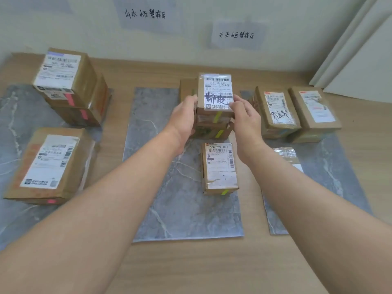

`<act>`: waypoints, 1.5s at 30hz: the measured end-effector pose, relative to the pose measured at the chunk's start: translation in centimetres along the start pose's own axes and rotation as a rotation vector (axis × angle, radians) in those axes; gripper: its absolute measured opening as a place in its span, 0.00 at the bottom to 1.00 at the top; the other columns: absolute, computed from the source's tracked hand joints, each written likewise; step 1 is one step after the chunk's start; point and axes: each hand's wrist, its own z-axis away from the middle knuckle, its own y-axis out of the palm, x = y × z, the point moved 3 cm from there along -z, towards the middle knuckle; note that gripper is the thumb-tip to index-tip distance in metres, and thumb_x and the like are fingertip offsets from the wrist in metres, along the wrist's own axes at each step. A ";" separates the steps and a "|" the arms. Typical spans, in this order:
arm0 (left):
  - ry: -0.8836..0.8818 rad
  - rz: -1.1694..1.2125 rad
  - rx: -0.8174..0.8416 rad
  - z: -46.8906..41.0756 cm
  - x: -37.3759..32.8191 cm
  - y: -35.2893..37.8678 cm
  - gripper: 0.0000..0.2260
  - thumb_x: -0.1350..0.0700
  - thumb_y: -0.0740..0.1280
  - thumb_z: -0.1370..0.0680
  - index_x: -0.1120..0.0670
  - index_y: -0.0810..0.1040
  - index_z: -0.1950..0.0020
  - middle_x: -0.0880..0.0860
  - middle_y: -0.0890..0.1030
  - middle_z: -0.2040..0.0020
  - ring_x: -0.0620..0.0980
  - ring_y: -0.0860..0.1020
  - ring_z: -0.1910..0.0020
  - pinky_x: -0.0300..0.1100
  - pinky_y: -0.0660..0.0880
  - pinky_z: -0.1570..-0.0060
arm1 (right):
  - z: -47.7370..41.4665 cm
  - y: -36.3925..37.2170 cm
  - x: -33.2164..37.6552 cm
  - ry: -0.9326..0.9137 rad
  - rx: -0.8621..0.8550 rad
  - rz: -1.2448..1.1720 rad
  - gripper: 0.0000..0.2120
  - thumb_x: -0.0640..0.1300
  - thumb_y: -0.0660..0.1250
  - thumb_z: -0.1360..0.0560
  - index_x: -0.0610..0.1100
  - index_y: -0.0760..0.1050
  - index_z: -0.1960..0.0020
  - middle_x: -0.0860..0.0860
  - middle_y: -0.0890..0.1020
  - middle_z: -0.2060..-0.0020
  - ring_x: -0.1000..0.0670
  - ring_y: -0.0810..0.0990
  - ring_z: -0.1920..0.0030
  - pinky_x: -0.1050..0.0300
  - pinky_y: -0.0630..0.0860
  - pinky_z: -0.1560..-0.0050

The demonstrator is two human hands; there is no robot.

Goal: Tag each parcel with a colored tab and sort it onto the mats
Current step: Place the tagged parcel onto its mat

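Note:
A small cardboard parcel point(215, 92) with a white label and black handwriting tops a stack of two other parcels point(212, 128) on the middle grey mat point(165, 187). Yellow-green tabs show on the stack's front faces. My left hand point(183, 117) grips the top parcel's left side and my right hand point(244, 115) grips its right side. Another yellow-tabbed parcel point(219, 168) lies flat on the same mat, nearer to me.
The left mat point(12, 115) holds a pink-tabbed stack point(70, 85) and a large pink-tabbed parcel point(48, 164). On the right mat point(331, 166) are two parcels point(275, 111) point(314, 113) and a taped one point(286, 155) by my right arm. Paper signs point(146, 14) hang on the wall.

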 end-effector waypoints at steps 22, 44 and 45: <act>0.105 -0.017 0.000 12.1 -4.5 -1.7 0.14 0.46 0.52 0.15 0.44 0.75 0.37 0.39 0.82 0.44 0.35 0.77 0.48 0.44 0.69 0.36 | 9.7 -3.1 5.2 -0.035 -0.043 -0.196 0.15 0.47 0.62 0.19 0.50 0.79 0.34 0.56 0.81 0.38 0.54 0.76 0.34 0.49 0.70 0.27; 0.405 0.010 0.050 45.6 -10.1 -9.0 0.29 0.36 0.53 0.20 0.45 0.61 0.20 0.43 0.59 0.20 0.44 0.57 0.21 0.44 0.52 0.29 | 43.8 -3.2 17.3 -0.133 0.144 -0.259 0.28 0.64 0.57 0.20 0.55 0.67 0.23 0.58 0.70 0.25 0.53 0.66 0.25 0.54 0.59 0.34; 0.396 0.011 0.057 46.8 -10.0 -9.7 0.31 0.34 0.53 0.22 0.44 0.60 0.20 0.43 0.58 0.19 0.44 0.56 0.21 0.43 0.52 0.31 | 45.3 -2.8 17.3 -0.122 0.151 -0.264 0.29 0.64 0.56 0.20 0.56 0.65 0.21 0.58 0.69 0.24 0.53 0.64 0.24 0.55 0.57 0.33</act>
